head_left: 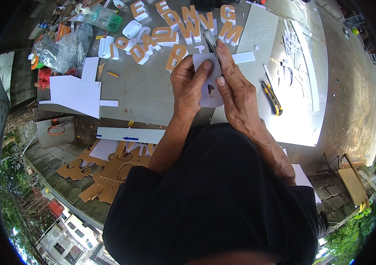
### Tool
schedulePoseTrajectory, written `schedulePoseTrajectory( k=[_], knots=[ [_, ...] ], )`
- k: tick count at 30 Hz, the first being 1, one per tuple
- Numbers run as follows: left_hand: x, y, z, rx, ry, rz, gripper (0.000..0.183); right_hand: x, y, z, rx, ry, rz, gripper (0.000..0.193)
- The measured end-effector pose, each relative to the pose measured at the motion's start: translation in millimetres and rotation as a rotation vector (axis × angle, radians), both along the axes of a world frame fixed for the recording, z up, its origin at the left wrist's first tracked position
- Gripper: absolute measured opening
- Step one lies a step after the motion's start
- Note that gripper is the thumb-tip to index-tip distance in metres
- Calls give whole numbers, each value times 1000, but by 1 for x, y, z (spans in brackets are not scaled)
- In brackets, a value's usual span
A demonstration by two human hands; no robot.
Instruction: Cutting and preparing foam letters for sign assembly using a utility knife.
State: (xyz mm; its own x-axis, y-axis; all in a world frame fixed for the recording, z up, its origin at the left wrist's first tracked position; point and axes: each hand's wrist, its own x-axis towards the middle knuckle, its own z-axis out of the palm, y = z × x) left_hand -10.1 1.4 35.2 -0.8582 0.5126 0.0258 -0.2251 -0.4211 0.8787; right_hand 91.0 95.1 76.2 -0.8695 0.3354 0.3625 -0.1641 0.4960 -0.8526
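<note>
My left hand [186,86] grips a white flat cut-out piece [217,100] with a small opening in it, thumb across its face. Against the right edge of this piece, my right hand [239,90] is closed around a narrow, flat, greyish tool [210,39] whose tip points away from me. The tool's exact kind is not clear, and its lower end is hidden by the fingers. Just beyond the hands stand several thick block letters with brown faces and white sides, among them a letter R [177,57] and a letter M [230,33].
A yellow and black utility knife [272,98] lies right, near white offcut strips [292,44]. At left are a white cut sheet [75,95], clear plastic bags [62,48], a clear green bottle [104,18] and a pencil stub [113,74]. Brown cut-out sheets [108,176] lie below the table.
</note>
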Motion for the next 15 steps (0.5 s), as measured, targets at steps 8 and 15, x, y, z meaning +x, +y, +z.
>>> schedulePoseTrajectory(
  k=[8,15],
  knots=[
    [4,17,4,-41,111,158,15,-6,9,-3,-34,26,-104,47],
    [-17,14,17,-58,230,211,18,27,12,16,-356,-198,-127,43]
  ],
)
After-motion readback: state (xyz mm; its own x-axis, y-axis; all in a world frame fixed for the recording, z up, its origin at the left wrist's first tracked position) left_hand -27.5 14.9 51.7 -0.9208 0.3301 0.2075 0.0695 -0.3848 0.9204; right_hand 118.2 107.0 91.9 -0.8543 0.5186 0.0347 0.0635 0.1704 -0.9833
